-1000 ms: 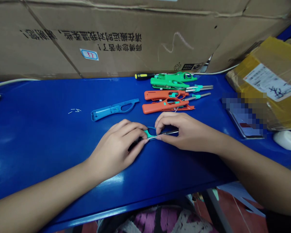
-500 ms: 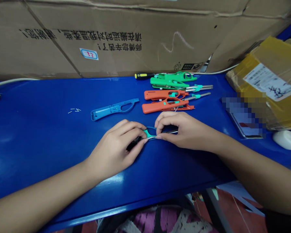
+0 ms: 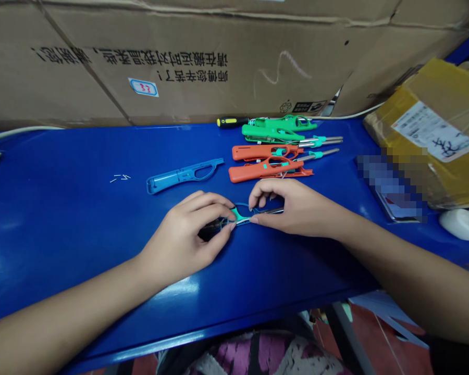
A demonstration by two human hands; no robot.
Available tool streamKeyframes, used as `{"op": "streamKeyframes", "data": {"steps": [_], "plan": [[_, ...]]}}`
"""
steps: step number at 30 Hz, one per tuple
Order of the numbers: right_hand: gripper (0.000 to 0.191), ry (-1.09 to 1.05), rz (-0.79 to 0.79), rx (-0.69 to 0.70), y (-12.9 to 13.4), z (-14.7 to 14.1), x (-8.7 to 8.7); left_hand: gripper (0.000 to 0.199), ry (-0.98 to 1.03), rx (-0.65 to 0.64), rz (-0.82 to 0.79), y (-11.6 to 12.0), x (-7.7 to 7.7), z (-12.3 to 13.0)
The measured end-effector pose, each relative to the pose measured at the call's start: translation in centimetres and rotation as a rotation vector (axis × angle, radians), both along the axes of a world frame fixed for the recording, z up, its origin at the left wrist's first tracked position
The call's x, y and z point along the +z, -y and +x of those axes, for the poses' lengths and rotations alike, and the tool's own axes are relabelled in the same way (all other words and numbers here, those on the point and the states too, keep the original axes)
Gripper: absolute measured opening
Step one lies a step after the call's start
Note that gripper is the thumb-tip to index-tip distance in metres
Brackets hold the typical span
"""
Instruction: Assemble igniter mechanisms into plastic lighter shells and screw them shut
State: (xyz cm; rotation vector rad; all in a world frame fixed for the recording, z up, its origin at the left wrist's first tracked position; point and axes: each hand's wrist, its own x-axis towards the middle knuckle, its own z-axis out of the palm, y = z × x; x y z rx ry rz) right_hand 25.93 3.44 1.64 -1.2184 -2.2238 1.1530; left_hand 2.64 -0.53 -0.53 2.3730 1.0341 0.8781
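Note:
My left hand (image 3: 189,229) is closed around the handle end of an opened blue stick lighter (image 3: 242,204), with its thumb and index finger on the turquoise trigger (image 3: 240,214). Part of the handle and a dark piece inside it are hidden under the palm. At the front of the trigger loop is my right hand (image 3: 293,208), its thumb against the lower edge by a thin white wire and its index finger curled close above. A metal tube extends under that hand. Beyond both hands lies a separate blue lighter shell half (image 3: 183,176).
Orange lighters (image 3: 268,170) and green lighters (image 3: 275,133) lie behind my right hand, near a screwdriver (image 3: 232,123). Small white pins (image 3: 121,177) rest at left. A phone (image 3: 394,190) and a taped box (image 3: 433,130) stand right; a large carton (image 3: 180,31) borders the back.
My right fingers have loosened and lifted slightly away from the thumb, showing more of the loop's front. My left hand stays on the lighter, barely shifted.

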Motion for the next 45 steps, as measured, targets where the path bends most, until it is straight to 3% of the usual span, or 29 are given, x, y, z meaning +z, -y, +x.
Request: {"op": "streamKeyframes", "data": {"steps": [5,10,18,28,34,45], "plan": [[0.014,0.012,-0.038,-0.045,0.07,-0.38,0.24,0.009,0.008,0.012,-0.023,0.02,0.21,0.08],[0.02,0.011,-0.035,0.018,-0.12,-0.14,0.25,0.009,0.028,0.015,-0.04,-0.12,0.26,0.14],[0.017,0.014,-0.068,0.047,-0.44,0.4,0.43,0.012,0.058,0.025,-0.088,-0.13,0.08,-0.02],[0.011,0.017,-0.084,-0.029,-0.43,0.0,0.25,0.012,0.068,0.025,-0.113,-0.34,0.04,0.13],[0.015,0.01,-0.098,0.062,-0.61,0.37,0.53,0.013,0.069,0.035,-0.136,-0.31,0.15,0.04],[0.015,0.023,-0.108,0.017,-0.52,0.05,0.55,0.012,0.051,0.048,-0.166,-0.52,0.19,0.29]]}}
